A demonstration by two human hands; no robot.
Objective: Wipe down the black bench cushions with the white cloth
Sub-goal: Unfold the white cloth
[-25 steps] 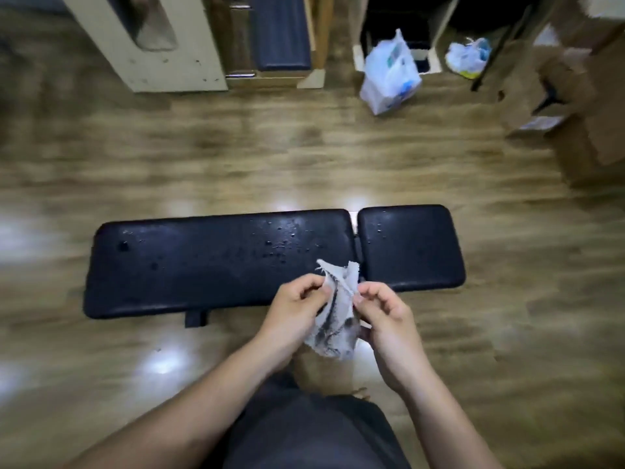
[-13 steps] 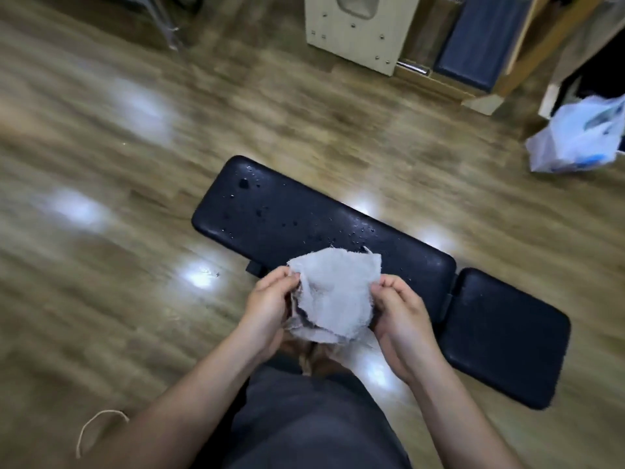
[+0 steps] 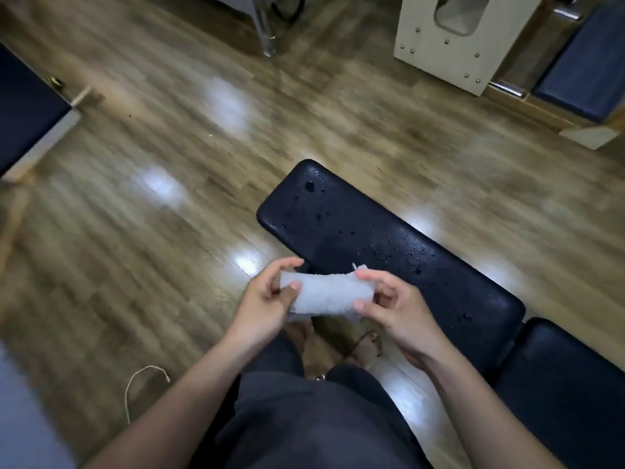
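The long black bench cushion point(image 3: 378, 252) runs diagonally from the centre toward the lower right, dotted with water drops. A shorter black cushion point(image 3: 571, 384) adjoins it at the lower right. I hold the white cloth point(image 3: 326, 294) folded into a band just above the near edge of the long cushion. My left hand point(image 3: 267, 299) pinches its left end and my right hand point(image 3: 392, 302) pinches its right end.
Wooden floor all around, with bright light reflections. A pale wooden box point(image 3: 453, 42) and a blue padded piece point(image 3: 585, 66) stand at the top right. Dark furniture point(image 3: 23, 110) fills the left edge. A loose string point(image 3: 142, 384) lies on the floor at lower left. My feet point(image 3: 338, 346) are below the cloth.
The view has swung left, so the bench now sits further right. The cloth went from a crumpled bunch to spread open, and is now folded into a flat band between both hands.
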